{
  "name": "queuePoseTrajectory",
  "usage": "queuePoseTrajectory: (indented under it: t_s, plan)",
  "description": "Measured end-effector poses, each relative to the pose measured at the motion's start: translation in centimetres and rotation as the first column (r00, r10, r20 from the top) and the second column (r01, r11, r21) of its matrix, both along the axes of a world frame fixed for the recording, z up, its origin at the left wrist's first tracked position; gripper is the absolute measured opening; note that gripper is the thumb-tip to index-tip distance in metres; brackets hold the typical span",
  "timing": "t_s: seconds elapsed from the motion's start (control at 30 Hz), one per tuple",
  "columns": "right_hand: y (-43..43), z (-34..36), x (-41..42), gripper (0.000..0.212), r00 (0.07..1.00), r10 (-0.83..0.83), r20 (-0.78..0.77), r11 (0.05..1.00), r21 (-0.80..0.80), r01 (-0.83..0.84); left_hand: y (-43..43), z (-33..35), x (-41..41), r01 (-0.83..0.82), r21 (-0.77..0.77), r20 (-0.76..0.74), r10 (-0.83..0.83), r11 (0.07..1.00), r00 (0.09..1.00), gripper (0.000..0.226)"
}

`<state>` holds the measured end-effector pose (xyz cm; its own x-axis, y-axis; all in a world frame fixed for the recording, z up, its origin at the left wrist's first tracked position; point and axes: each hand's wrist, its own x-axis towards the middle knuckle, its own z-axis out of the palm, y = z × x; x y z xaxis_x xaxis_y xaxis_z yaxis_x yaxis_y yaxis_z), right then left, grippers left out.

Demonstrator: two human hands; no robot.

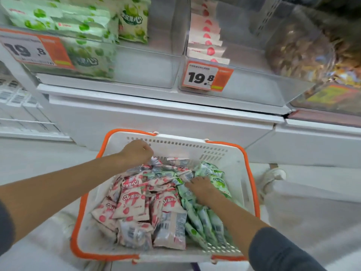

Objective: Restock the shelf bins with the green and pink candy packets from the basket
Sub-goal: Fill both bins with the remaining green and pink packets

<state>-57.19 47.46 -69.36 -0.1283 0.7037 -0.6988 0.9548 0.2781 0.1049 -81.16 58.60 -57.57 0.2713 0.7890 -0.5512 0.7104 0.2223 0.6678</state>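
A white basket with an orange rim (195,146) stands below the shelf. Pink candy packets (132,204) fill its left and middle, and green candy packets (203,222) lie along its right side. My left hand (136,153) is at the far end of the pink pile, with its fingers curled on the corner of a pink packet there. My right hand (201,187) rests on the green packets with its fingers stretched out to the left. Above, the left clear bin (146,65) holds green packets (88,26). The right clear bin (254,81) holds a row of pink packets (207,36).
Orange price tags reading 19.8 hang on the left bin front (37,49) and the right bin front (207,77). A further bin of brown snacks (298,51) sits at the far right. A white shelf ledge (156,112) juts out above the basket. A white shoe (273,176) is beside the basket.
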Motion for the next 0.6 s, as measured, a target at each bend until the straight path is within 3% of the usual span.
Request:
queuePoseTrajectory:
  t_s: [0.27, 0.43, 0.5, 0.57, 0.6]
  plan:
    - [4.2, 5.0, 3.7, 0.063, 0.967, -0.224, -0.122, 0.971, -0.113, 0.21, -0.8, 1.3, 0.7, 0.11, -0.057, 0.061, -0.106, 0.992, 0.992, 0.018]
    - [6.4, 9.5, 4.3, 0.033, 0.868, -0.402, -0.291, 0.916, -0.14, 0.377, -0.5, 2.4, 1.5, 0.156, -0.039, 0.116, -0.151, 0.987, 0.982, 0.02]
    - [7.5, 12.2, 3.9, 0.025, 0.742, -0.53, -0.409, 0.846, -0.205, 0.491, -0.5, 2.7, 1.6, 0.251, -0.038, 0.144, -0.244, 0.967, 0.959, 0.046]
    - [8.6, 15.7, 2.3, 0.02, 0.497, -0.698, -0.516, 0.708, -0.389, 0.59, -0.5, 3.2, 1.7, 0.354, -0.022, 0.199, -0.343, 0.935, 0.918, 0.074]
    - [9.2, 17.2, 1.5, 0.022, 0.374, -0.744, -0.553, 0.645, -0.451, 0.617, -0.5, 3.8, 1.8, 0.342, 0.002, 0.271, -0.329, 0.94, 0.904, 0.074]
